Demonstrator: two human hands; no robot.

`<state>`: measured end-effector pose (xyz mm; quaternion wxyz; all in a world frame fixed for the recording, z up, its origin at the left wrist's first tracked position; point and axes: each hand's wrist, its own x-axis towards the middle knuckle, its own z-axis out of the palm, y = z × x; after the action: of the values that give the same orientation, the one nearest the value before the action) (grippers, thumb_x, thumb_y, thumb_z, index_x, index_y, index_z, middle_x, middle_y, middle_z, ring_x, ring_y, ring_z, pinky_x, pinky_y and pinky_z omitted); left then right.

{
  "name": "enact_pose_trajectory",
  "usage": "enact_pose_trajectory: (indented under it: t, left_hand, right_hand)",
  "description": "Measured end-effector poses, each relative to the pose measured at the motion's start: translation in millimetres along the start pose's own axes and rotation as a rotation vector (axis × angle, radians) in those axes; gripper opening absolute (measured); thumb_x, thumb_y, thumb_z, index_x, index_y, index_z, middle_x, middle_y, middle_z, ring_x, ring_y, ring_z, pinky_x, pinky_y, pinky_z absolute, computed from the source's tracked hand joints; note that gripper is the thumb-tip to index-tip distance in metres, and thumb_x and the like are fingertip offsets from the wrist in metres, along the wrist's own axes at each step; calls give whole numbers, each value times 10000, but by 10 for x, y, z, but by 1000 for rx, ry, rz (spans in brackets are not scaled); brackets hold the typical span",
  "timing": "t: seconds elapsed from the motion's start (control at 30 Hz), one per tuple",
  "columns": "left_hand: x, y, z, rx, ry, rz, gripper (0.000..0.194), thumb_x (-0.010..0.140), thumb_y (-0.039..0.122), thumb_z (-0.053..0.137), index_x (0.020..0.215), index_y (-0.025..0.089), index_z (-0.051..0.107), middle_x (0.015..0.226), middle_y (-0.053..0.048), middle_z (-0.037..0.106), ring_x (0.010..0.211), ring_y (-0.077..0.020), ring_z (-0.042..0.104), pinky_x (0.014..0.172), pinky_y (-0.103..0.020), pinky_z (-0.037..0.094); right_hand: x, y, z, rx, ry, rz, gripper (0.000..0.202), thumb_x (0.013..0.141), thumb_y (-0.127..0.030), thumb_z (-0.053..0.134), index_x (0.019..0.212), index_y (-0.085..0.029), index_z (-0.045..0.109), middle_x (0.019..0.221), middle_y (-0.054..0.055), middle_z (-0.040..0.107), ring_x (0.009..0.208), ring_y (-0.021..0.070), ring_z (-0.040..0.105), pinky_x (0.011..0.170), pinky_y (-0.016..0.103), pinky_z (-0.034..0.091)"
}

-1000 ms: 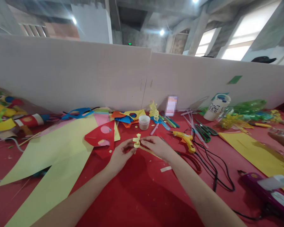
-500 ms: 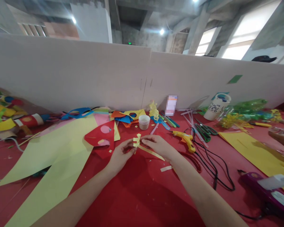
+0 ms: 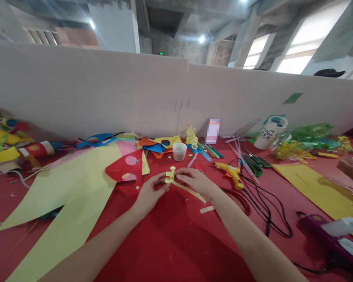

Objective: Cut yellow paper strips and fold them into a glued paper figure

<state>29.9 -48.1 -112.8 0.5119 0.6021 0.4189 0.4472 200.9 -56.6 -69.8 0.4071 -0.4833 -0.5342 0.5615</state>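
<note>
Between my hands is a narrow pale yellow paper strip [image 3: 170,177], curled into a small spiral at one end. Its loose tail runs down to the right, beneath my right hand. My left hand [image 3: 151,192] pinches the curled part from the left. From the other side, my right hand [image 3: 195,181] has thumb and fingers closed at the strip by the curl. Just behind them stands a small white cup [image 3: 179,152]. A red paper piece with oval holes [image 3: 126,168] lies left of my left hand, and a short pale paper scrap [image 3: 206,210] lies below my right wrist.
Large yellow sheets [image 3: 73,176] cover the left side. To the right are a yellow glue gun [image 3: 230,173] with a black cord, green-handled scissors [image 3: 253,163], a white container [image 3: 269,135] and a purple device [image 3: 326,235]. A white partition [image 3: 106,90] stands behind.
Both hands stay almost in place around the curl. The strip's loose tail has shifted slightly down and bows a little more.
</note>
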Motion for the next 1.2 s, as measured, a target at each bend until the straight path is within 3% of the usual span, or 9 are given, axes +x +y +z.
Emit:
enact_pose_trajectory:
  t: [0.57,0.87,1.2]
  left_hand:
    - [24,-64,-28,31,-33,32,329,690,252,613,1008,170,615,985,-71,679,913,-210,622,791,-323,496]
    - [29,-95,-35,91,48,3,406,666,298,632,1050,174,585,832,-37,682,802,-199,639,713,-314,516]
    - [-7,37,-33,-23,18,-88,414,688,334,640,1055,198,505,855,-36,676,831,-181,632,776,-317,478]
  right_hand:
    - [57,111,30,-62,9,-100,174,717,-286,579,839,-185,649,899,30,668,889,178,599,839,333,441]
    - [78,132,53,-26,44,-80,215,692,-291,583,845,-158,654,885,55,679,865,191,615,825,338,451]
    - [89,115,-70,-159,80,-83,244,763,-267,532,950,-147,631,941,74,669,890,177,608,829,337,449]
